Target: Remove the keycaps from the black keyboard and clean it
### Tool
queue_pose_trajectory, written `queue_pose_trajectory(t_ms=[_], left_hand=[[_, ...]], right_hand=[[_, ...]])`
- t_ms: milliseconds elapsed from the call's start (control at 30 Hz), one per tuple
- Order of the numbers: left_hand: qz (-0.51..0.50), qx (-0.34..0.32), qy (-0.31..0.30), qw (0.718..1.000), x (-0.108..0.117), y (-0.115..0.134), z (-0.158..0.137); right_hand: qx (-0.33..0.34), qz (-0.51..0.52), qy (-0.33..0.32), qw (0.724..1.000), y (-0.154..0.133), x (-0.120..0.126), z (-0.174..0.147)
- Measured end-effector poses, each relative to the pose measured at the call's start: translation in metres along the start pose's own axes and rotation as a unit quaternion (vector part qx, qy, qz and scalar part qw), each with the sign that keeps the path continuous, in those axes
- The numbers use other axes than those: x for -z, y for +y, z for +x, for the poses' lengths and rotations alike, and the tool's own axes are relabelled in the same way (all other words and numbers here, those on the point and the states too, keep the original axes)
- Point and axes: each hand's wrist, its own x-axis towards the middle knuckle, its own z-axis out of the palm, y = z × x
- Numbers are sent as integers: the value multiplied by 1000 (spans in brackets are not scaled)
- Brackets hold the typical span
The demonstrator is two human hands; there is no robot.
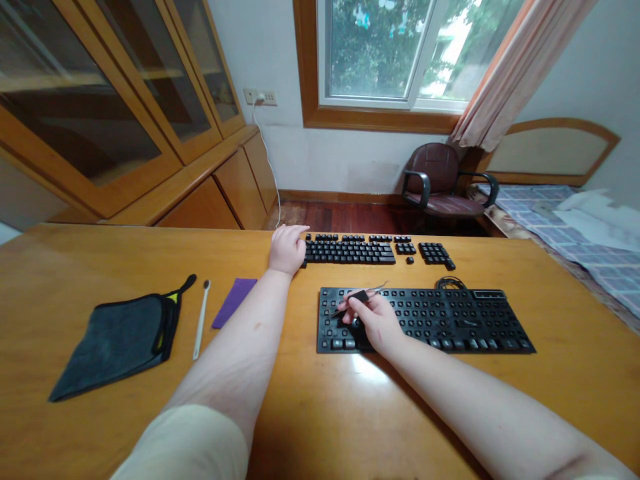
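Lower left of the frame: a folded grey cloth (117,333) lay on the wooden table (300,413), its black loop pointing up and right. Just beside it lay a white toothbrush (202,323), dark bristles uppermost, then a purple cloth (234,303), partly behind the left forearm.

Centre to right of centre: the black keyboard base (425,323) lay flat, many key positions without caps, with caps seated along its bottom row. The right hand (377,323) was over its left part, thumb and fingers pinching a wire tool (359,297) by its black middle piece; thin wire projected at both ends. A coiled cable (450,283) lay behind the base.

Farther, near the table's far edge: loose black keycaps (350,252) stood in keyboard-order rows. The left hand (289,250) was at their left end, index finger extended rightward; whether it pinched anything could not be told.

Beyond the table: a brown armchair (435,170), upper right; a window (375,50), top centre.
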Motion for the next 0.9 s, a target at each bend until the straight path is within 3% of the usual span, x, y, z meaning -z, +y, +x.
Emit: queue_pose_trajectory(t_ms=[100, 200, 267, 300, 333, 433, 500, 633, 733, 900], left_hand=[[3, -16, 145, 989, 40, 15, 6], [-39, -44, 345, 937, 90, 52, 6], [-117, -56, 412, 902, 116, 83, -7], [-150, -55, 402, 902, 124, 97, -18], [-167, -60, 352, 919, 129, 109, -32], [-116, -83, 48, 989, 126, 130, -81], [-66, -80, -129, 986, 116, 131, -110], [-33, -63, -206, 976, 91, 119, -137], [-47, -72, -254, 963, 76, 109, -138], [-92, -70, -319, 941, 57, 102, -142]], right_hand=[[-2, 14, 2, 1000, -1, 0, 0], [-5, 26, 8, 1000, -1, 0, -1], [-8, 34, 8, 999, -1, 0, 0], [-10, 41, 7, 999, 0, 0, 0], [-13, 49, 4, 999, 1, 1, 0], [-20, 71, -4, 997, 4, 2, 1], [-17, 73, -6, 997, 5, 3, 0], [10, 28, -23, 999, 5, 5, -6], [53, -84, -70, 993, 4, 6, -11], [120, -324, -156, 925, 3, 8, -10]])
